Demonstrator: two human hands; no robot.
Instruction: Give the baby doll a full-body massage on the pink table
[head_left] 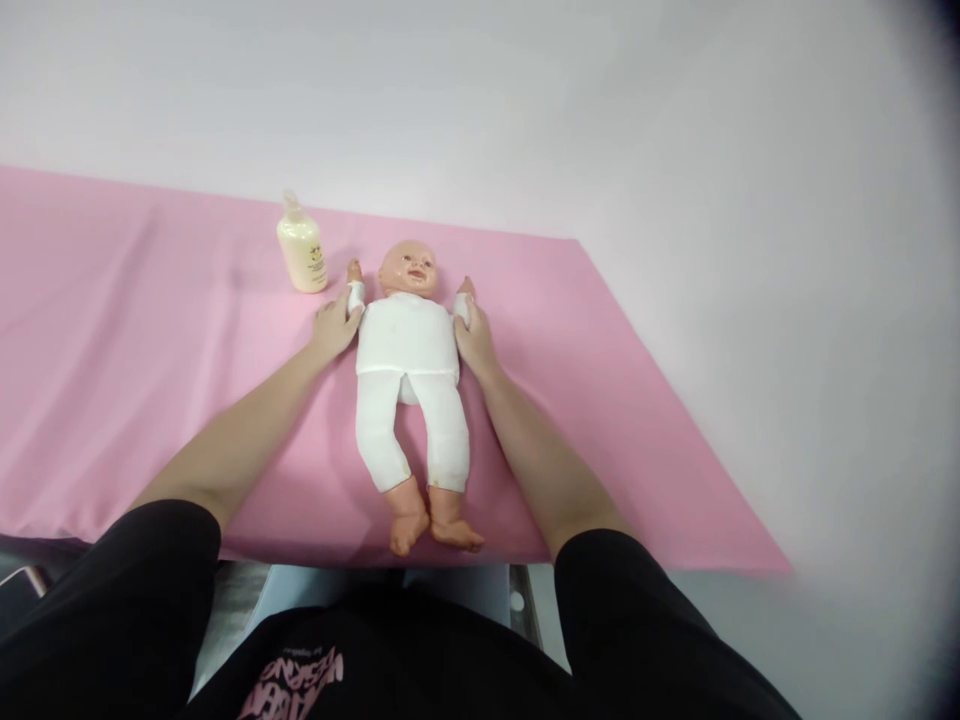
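A baby doll (407, 340) lies on its back on the pink cloth, head away from me and feet near the front edge. Its trunk, arms and legs are white; its head, hands and feet are skin-toned plastic. My left hand (336, 322) is closed round the doll's arm on the left, which is bent up beside the head. On the other side my right hand (475, 335) grips the doll's other arm, also raised. Both of the doll's hands stick out beyond my fingers. Part of each doll arm is hidden by my hands.
A pump bottle (304, 250) of pale yellow liquid stands left of the doll's head, close to my left hand. The pink cloth (150, 330) covers the table, with creases on the left. A white wall (480, 110) rises behind. A dark object (22, 590) shows at lower left.
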